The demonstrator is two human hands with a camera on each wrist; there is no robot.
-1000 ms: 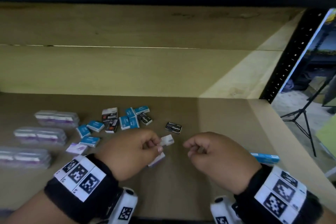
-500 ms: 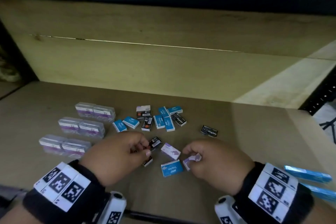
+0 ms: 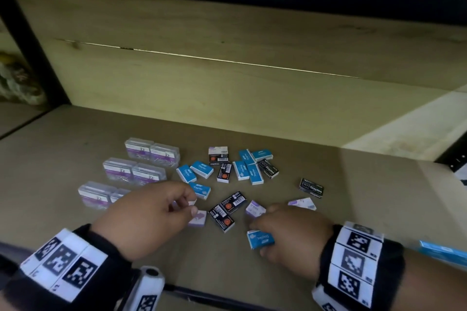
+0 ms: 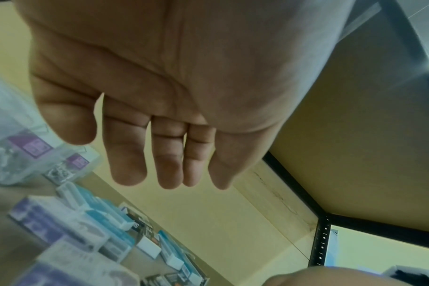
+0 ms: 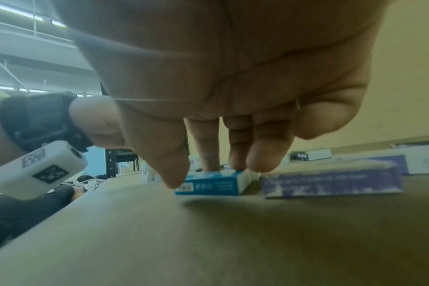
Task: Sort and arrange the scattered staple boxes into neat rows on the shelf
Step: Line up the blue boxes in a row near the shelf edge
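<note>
Surveying the shelf (image 3: 366,209): I log bare board on the right side, from the lone black box (image 3: 311,187) out to the upright, and a bare strip along the front edge beneath both wrists. The plank back wall (image 3: 227,98) stands well behind the clutter. Clear plastic cases (image 3: 134,173) sit in three paired rows on the left, close beside my left hand (image 3: 149,217). That hand hovers knuckles-up over a lavender box (image 3: 197,218); the wrist view shows its fingers (image 4: 127,154) loosely extended and holding nothing. My right hand (image 3: 293,232) arches over the blue staple box (image 3: 260,239), which lies flat near the front, fingertips on its top and thumb at its near edge, pinching it. The main cluster of blue and black boxes (image 3: 249,171) lies mid-shelf, unsorted. Against half a second ago: the right hand has let go of a lavender box (image 3: 255,208), which now lies just beside its knuckles, and the left has drawn off the two black boxes (image 3: 227,209) between the hands.
</note>
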